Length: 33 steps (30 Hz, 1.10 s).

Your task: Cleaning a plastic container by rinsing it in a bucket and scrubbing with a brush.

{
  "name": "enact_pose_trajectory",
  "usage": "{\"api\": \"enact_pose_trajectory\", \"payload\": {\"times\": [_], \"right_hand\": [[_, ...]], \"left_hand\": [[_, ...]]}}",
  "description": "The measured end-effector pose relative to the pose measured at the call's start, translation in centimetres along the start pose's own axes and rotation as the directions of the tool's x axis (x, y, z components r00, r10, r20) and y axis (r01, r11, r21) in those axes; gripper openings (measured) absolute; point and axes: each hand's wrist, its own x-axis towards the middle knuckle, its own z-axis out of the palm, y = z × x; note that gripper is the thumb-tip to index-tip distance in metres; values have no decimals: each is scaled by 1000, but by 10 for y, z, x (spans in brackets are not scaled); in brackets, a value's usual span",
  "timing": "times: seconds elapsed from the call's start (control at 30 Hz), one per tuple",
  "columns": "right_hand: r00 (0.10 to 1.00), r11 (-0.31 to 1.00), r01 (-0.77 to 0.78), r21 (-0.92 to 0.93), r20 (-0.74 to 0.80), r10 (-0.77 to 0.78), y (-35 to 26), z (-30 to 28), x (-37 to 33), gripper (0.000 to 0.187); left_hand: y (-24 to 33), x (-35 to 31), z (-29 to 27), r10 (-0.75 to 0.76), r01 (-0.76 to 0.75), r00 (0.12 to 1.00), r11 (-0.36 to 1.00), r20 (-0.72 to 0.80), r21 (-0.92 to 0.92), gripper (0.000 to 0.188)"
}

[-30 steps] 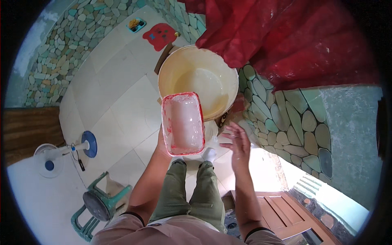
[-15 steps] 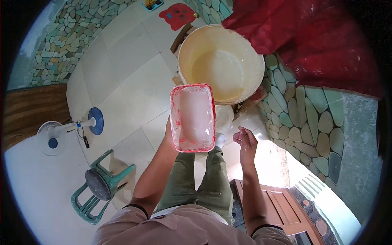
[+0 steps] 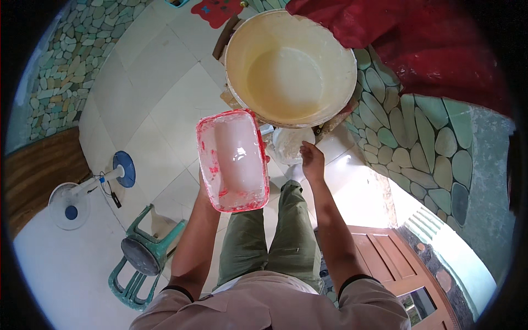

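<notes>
My left hand (image 3: 203, 190) supports a red-rimmed rectangular plastic tub (image 3: 234, 157) from below. The tub is smeared red and white inside and holds a glossy white liquid; most of the hand is hidden under it, with fingertips showing at its right side. My right hand (image 3: 313, 162) is closed, fingers curled, over the right edge of a small whitish container or bag (image 3: 289, 144) with pale contents. What those fingers hold, if anything, is hidden. Just beyond both hands stands a large round cream bucket (image 3: 242, 66) with pale liquid at its bottom.
Dark red cloth (image 3: 429, 55) hangs at the far right, touching the bucket's rim. A pebble-stone wall (image 3: 407, 137) runs along the right. On the left are a green plastic chair (image 3: 146, 256) and a white-and-blue fan (image 3: 71, 203). A brown door (image 3: 385, 264) is at the lower right.
The tub in my left hand has moved left and tilted slightly. My right hand has moved left and forward to the small whitish container, its fingers curling in. The view has shifted a little.
</notes>
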Motion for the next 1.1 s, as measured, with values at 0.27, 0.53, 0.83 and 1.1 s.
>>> {"api": "enact_pose_trajectory", "payload": {"times": [0.27, 0.53, 0.83, 1.1], "right_hand": [[977, 833, 142, -535, 210, -32, 46, 46, 37, 41], [984, 569, 180, -802, 149, -101, 42, 56, 49, 30], [976, 416, 197, -888, 137, -169, 50, 60, 53, 46], [980, 279, 195, -940, 173, -101, 72, 54, 60, 55]], "left_hand": [[0, -12, -28, -102, 102, 994, 995, 29, -3, 71], [-3, -22, -46, -44, 44, 996, 999, -79, 1, 63], [-6, -14, -63, -5, 1, 985, 1000, -172, -22, 53], [-12, -6, -75, 16, -26, 972, 999, -235, -38, 45]]}}
